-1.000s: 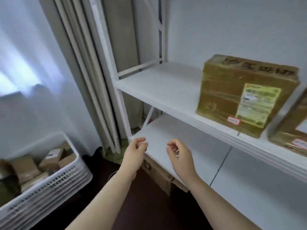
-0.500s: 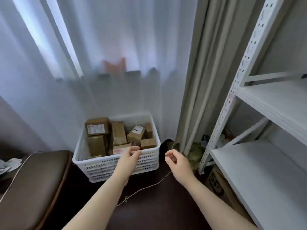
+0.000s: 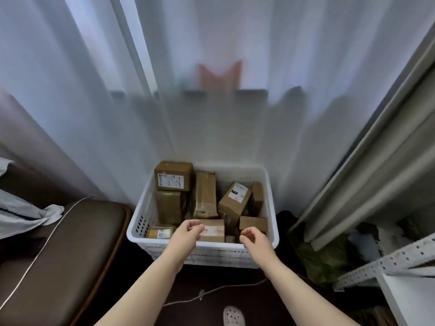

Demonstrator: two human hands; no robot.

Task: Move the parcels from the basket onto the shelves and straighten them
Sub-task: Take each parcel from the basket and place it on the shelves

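Hands over basket, nothing held.
White basket point(image 3: 219, 254) sits dead centre, packed with brown parcels point(image 3: 204, 196). Most shipping labels are too small to read; a small parcel point(image 3: 161, 233) at the basket's 7 o'clock shows "201". Left hand point(image 3: 188, 234) and right hand point(image 3: 255, 238) hang loosely curled and empty above the near rim. Half a second ago the basket lay farther off; the shelf point(image 3: 409, 300) has slid to 4 o'clock.

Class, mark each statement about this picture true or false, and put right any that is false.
1. The white basket holds several cardboard parcels. True.
2. The left hand grips a parcel. False: it holds nothing, hovering over the basket's near rim.
3. The right hand holds nothing. True.
4. The basket stands on the brown seat. False: it stands on the floor beside the seat.
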